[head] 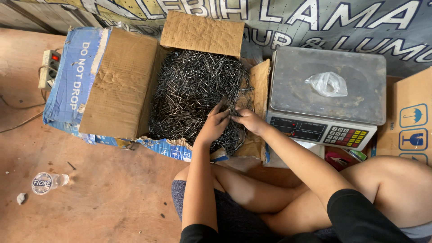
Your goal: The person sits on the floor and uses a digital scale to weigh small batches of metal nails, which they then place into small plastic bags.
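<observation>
— Where are the hands?
— Both in the cardboard box (119, 83): left hand (215, 126) and right hand (249, 120), fingers clenched on dark nails (193, 85) at the box's near edge.
— Beyond the box?
— Right of it, a scale (328, 96) carrying a plastic bag (327, 84).

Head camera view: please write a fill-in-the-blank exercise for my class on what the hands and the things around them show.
1. Both hands, the left hand and the right hand, reach into a torn cardboard ____ full of dark nails.
2. To the right of the nails stands a digital ____ with a coloured keypad.
3. On its grey platform lies a crumpled clear plastic ____.
4. On the wooden floor at the left lies a clear plastic ____.

Missing words: box; scale; bag; bottle
</observation>
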